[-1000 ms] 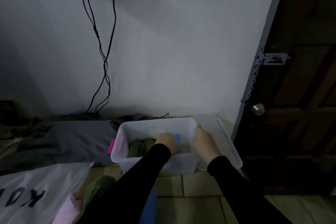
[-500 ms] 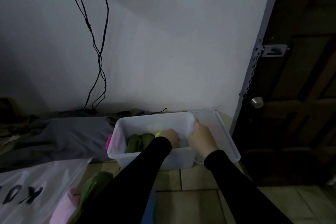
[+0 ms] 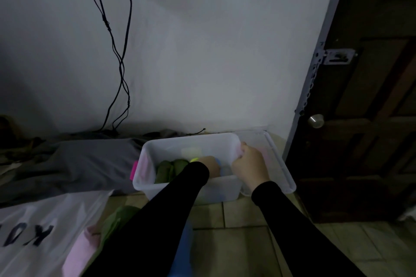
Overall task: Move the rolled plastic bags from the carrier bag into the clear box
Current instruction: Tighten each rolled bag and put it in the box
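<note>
With the right hand (image 3: 248,165) gripping the clear box (image 3: 191,141) wall, the left hand (image 3: 210,164), grip hidden, should tuck its roll beside the green rolls (image 3: 171,170).

Two translucent white plastic boxes (image 3: 144,177) stand side by side on the floor, the second box (image 3: 279,164) to the right. In the left one lie two dark green rolled plastic bags (image 3: 171,170); one yellow-green roll (image 3: 194,159) and one blue roll (image 3: 218,160) show only as slivers. One white carrier bag (image 3: 45,227) with black letters lies at lower left, with one green roll (image 3: 117,220) and one pink roll (image 3: 78,254) beside it. Two black cables (image 3: 122,63) hang down the wall. Two hands, the left (image 3: 209,164) and the right (image 3: 249,164), are at the boxes.
</note>
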`<state>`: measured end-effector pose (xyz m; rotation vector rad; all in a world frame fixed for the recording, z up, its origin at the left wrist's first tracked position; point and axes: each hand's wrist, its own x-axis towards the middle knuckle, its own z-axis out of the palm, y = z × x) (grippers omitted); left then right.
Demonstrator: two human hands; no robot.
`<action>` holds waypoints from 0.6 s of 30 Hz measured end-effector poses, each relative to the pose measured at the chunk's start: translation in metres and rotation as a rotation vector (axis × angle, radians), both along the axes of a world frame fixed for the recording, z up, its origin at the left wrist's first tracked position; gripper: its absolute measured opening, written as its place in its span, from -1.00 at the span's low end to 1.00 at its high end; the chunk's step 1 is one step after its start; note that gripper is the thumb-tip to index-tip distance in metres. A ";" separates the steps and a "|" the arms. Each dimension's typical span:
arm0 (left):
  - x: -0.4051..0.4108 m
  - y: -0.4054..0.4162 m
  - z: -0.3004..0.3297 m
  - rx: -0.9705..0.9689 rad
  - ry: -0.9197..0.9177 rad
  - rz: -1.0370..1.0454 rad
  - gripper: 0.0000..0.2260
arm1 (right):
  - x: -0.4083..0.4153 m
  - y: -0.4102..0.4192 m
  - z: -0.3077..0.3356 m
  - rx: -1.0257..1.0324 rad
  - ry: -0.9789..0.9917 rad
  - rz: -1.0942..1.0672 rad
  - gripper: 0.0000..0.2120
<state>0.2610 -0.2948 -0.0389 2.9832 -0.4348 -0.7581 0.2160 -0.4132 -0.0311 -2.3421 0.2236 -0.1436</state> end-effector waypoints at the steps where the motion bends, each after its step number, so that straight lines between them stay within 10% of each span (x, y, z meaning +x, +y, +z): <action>1: -0.004 0.000 0.004 -0.023 0.021 0.010 -0.66 | -0.002 0.000 -0.002 0.007 -0.029 -0.022 -0.70; 9: -0.060 0.052 0.035 -0.561 -0.452 0.099 -0.76 | -0.019 0.002 0.019 -0.205 -0.173 0.099 -0.43; 13: -0.106 0.091 0.028 -0.609 -0.639 -0.127 -0.80 | -0.063 0.037 0.036 -0.041 -0.440 0.162 -0.79; 18: -0.151 0.129 0.012 -0.320 -0.393 -0.222 -0.43 | -0.089 0.079 -0.001 -0.162 0.173 0.299 -0.69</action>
